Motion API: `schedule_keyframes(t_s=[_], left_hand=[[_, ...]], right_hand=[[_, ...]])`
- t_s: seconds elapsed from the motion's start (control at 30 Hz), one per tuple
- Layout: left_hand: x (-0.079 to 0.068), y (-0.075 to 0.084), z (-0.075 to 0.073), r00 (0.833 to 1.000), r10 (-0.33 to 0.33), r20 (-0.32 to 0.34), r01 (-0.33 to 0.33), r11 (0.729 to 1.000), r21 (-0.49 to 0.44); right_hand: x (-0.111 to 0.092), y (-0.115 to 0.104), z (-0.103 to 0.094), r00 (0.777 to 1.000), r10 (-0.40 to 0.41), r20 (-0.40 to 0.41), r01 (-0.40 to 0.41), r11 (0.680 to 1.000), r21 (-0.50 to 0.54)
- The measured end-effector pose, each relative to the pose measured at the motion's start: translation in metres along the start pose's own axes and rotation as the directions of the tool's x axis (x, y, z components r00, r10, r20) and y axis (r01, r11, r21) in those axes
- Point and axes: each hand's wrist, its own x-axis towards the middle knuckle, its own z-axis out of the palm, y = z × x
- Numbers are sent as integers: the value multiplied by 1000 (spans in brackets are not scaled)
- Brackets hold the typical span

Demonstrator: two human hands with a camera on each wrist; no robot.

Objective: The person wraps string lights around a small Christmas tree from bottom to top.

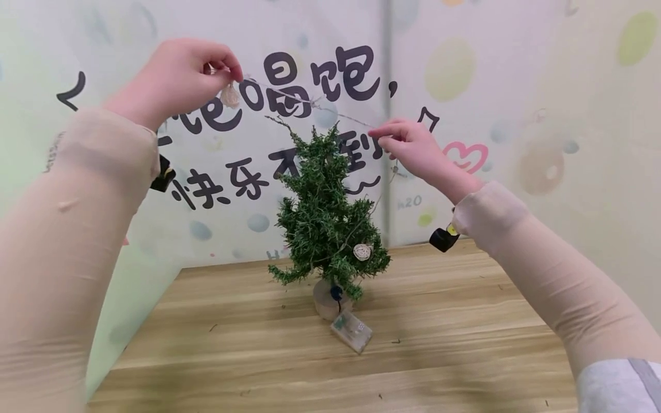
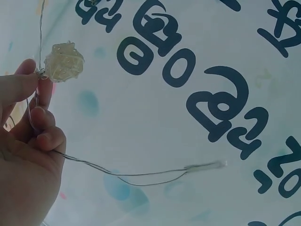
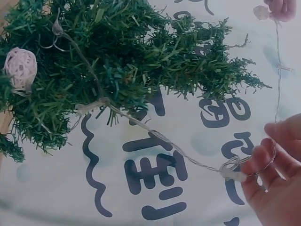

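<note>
A small green artificial Christmas tree [image 1: 330,201] stands upright on a pale round base. Above its top, a thin string of lights [image 1: 341,115] stretches between the two hands. My left hand [image 1: 191,74], up and to the left, pinches the wire beside a pale woven ball [image 2: 64,63]; a loose end of wire trails from that hand in the left wrist view. My right hand [image 1: 413,146] pinches the same string right of the treetop. From there the wire drops to the branches, where another woven ball [image 1: 362,252] hangs low on the right.
A clear battery box [image 1: 352,331] lies on the wooden table [image 1: 232,355] in front of the tree base [image 1: 326,301], wired to the string. Small green needle bits are scattered on the wood. Behind stands a pale wall [image 1: 465,86] with dark lettering and coloured spots.
</note>
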Motion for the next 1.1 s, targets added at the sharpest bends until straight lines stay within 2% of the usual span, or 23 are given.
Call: schedule_keyframes(t_s=[0.17,0.47,0.73,0.87,1.1], left_hand=[[2,2,1,999,27,-42,-24,996,80],[6,5,3,995,34,-90,-21,990,139],[9,7,12,997,9,-73,1,992,129],[8,4,11,998,-23,-52,29,992,124],[4,2,10,997,-50,-61,57,990,132]], right_hand=[[0,4,2,999,26,20,-24,997,-68],[1,10,3,996,60,63,-54,994,-90],[2,13,7,992,57,109,-44,993,-113],[2,15,10,989,66,135,-52,993,-104],[3,18,15,982,74,171,-58,993,-98]])
